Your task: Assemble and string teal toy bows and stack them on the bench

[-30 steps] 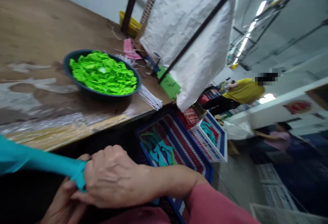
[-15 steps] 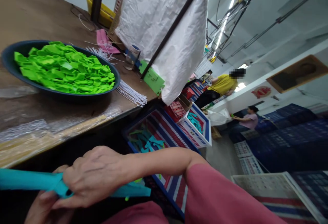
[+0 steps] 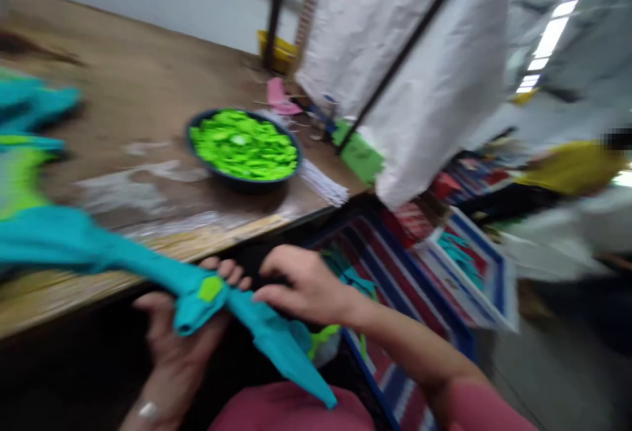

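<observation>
**Long teal piece held across the left hand at the edge of a brown surface**

From where I stand, the left hand (image 3: 185,345) is palm up beneath a long, smooth teal piece with a small lime-green patch (image 3: 153,265), its fingers closed around it. The piece slants down from the near edge of the brown surface (image 3: 123,82) to a pointed end in front of the pink clothing (image 3: 291,411). The right hand (image 3: 306,286) is at the piece's upper side, just past the green patch; a narrow gap shows between its thumb and forefinger, and I can't tell whether the thumb touches the piece.

On the surface, a round dark blue basin (image 3: 247,185) holds a heap of flat lime-green bits (image 3: 247,148). Beside it lies a bundle of thin white strips (image 3: 323,183), and behind are a pink cloth-like scrap (image 3: 280,97) and a yellow container (image 3: 279,52). More teal shapes (image 3: 29,105) lie at the far left. A green block (image 3: 359,154) sits at the corner, by a big white sheet (image 3: 405,56).

Below, a blue crate with a striped lining (image 3: 395,273) contains teal pieces, with a white-and-blue crate (image 3: 474,266) near it. Beyond is a blurred person in a yellow top (image 3: 573,168).
</observation>
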`<control>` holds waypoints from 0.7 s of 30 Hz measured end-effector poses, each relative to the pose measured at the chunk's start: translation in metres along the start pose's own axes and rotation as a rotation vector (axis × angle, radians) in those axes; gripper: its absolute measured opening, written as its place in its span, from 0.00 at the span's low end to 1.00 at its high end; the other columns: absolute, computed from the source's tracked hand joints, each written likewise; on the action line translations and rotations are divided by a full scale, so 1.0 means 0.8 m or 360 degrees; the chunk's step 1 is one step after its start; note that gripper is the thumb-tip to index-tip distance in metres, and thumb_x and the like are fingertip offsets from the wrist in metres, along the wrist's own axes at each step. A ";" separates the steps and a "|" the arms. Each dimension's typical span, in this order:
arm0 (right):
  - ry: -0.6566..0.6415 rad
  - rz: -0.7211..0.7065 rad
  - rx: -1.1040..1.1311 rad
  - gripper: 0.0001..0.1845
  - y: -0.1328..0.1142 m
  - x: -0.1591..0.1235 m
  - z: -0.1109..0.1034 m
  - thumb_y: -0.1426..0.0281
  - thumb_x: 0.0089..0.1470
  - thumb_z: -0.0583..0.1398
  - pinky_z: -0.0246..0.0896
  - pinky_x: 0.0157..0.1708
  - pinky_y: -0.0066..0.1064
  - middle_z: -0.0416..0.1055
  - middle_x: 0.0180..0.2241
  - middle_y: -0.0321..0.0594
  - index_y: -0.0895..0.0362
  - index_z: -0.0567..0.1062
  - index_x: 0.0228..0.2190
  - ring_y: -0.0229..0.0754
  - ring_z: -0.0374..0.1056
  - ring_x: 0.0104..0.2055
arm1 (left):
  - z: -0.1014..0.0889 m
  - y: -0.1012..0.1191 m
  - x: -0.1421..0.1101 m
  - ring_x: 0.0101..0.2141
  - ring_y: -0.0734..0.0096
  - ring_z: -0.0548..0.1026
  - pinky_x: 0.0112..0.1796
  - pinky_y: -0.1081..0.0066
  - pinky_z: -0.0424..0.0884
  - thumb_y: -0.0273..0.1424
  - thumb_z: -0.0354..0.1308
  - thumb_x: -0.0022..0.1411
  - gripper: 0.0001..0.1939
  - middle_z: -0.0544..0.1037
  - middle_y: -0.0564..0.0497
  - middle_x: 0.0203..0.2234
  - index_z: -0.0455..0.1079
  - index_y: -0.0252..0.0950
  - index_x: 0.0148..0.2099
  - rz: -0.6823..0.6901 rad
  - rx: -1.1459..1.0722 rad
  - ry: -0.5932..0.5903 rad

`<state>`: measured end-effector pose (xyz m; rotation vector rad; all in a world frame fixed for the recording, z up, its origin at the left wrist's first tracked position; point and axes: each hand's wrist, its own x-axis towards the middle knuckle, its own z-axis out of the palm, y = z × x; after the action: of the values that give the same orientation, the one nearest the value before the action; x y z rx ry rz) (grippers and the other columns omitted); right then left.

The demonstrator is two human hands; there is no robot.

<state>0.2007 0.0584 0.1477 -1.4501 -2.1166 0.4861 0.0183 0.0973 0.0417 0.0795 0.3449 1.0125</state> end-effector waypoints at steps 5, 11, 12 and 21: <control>0.0400 0.0548 -0.0331 0.09 0.116 0.036 -0.041 0.66 0.61 0.60 0.69 0.39 0.30 0.79 0.37 0.39 0.56 0.77 0.40 0.41 0.74 0.36 | 0.021 0.012 0.021 0.32 0.67 0.67 0.38 0.64 0.72 0.62 0.70 0.44 0.36 0.67 0.50 0.32 0.74 0.34 0.39 0.0083 0.0018 -0.0260; 0.0562 0.0777 -0.0721 0.19 0.237 0.106 -0.101 0.74 0.58 0.53 0.67 0.49 0.40 0.77 0.49 0.56 0.62 0.79 0.46 0.52 0.74 0.49 | 0.021 0.020 0.023 0.33 0.66 0.66 0.38 0.64 0.67 0.61 0.65 0.52 0.33 0.68 0.47 0.35 0.74 0.34 0.41 0.0153 0.0008 -0.0359; 0.0504 0.0814 -0.0764 0.17 0.250 0.113 -0.104 0.74 0.57 0.55 0.66 0.47 0.41 0.78 0.46 0.56 0.62 0.80 0.42 0.53 0.74 0.47 | 0.022 0.021 0.025 0.32 0.66 0.65 0.37 0.64 0.66 0.61 0.65 0.53 0.33 0.69 0.47 0.35 0.74 0.34 0.41 0.0146 0.0004 -0.0364; 0.0149 0.0860 -0.0982 0.12 0.295 0.126 -0.070 0.77 0.59 0.57 0.48 0.30 0.39 0.76 0.37 0.65 0.64 0.82 0.31 0.45 0.71 0.31 | 0.025 0.033 0.049 0.32 0.66 0.67 0.36 0.65 0.63 0.62 0.63 0.55 0.34 0.70 0.45 0.36 0.75 0.34 0.42 0.0126 -0.0079 -0.0407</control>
<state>0.3811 0.2375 0.0814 -2.3589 -1.8613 -0.0774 0.0225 0.1462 0.0570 0.1773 0.0838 1.0747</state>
